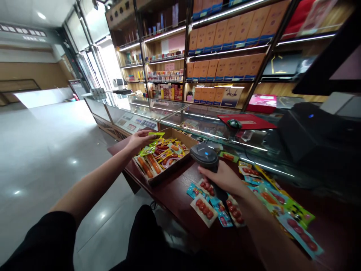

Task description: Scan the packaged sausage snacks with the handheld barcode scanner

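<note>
A black handheld barcode scanner [203, 153] with a blue light is gripped by its handle in my right hand [227, 176], above the dark red table. My left hand [140, 140] reaches over the left rim of a cardboard box [169, 172] and pinches a yellow-green snack packet [156, 134]. Inside the box lie several packaged sausages [153, 163] and other small yellow packets. Below the scanner, packets of red sausage balls [204, 210] lie among blue-backed packets [221, 216]. The scanner's lower handle is partly hidden by my right hand.
More snack packets [300, 233] are spread along the table's right side. Behind the table runs a glass display counter [194, 120] carrying a red mat [254, 121] and a dark machine [310, 131]. Lit shelves with orange boxes [222, 69] stand beyond it.
</note>
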The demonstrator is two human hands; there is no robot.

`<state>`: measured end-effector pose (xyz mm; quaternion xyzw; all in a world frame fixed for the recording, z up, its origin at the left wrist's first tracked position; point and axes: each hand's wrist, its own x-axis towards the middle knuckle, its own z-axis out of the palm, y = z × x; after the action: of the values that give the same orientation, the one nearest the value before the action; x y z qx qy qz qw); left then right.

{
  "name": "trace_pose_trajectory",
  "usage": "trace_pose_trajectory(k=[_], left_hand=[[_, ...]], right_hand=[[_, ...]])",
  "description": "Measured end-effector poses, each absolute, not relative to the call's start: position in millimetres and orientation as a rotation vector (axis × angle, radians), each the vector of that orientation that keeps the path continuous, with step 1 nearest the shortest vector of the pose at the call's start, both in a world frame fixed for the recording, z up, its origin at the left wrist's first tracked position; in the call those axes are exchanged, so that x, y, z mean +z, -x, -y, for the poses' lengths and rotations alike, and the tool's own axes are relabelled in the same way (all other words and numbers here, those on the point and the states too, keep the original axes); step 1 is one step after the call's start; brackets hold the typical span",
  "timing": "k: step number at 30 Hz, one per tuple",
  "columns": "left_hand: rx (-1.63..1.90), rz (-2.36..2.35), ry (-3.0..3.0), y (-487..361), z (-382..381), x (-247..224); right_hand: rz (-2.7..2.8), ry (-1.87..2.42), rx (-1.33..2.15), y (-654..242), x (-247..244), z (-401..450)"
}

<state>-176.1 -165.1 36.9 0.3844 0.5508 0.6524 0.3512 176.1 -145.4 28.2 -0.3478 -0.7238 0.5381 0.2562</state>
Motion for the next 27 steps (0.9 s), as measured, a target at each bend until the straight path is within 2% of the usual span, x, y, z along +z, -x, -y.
trace_pose_trajectory(k=[4,8,12,17,20,23,27], left_hand=[[1.768,-1.584,-1.055,194,186,45],[1.68,-1.552,-1.174,158,191,39],[1.34,-1.376,-1.439,83,187,13],[0.589,-0.993,-2.111,2,188,-25],[0.248,-0.954,-2.53,-19,192,-39],[0.114,-0.979,-2.804,-24,198,-45],[0.141,-0.94,-2.964,-24,212,-48]], right_hand=[[1.935,0.948,1.453,-181,35,141],[1.826,0.926,1.472,-191,43,143],[1.739,0.964,1.472,-211,43,160],[1.635,1.13,1.42,-246,33,195],[1.623,1.146,1.382,-262,25,218],[1.603,1.174,1.3,-268,17,239],[1.503,1.238,1.315,-266,4,259]])
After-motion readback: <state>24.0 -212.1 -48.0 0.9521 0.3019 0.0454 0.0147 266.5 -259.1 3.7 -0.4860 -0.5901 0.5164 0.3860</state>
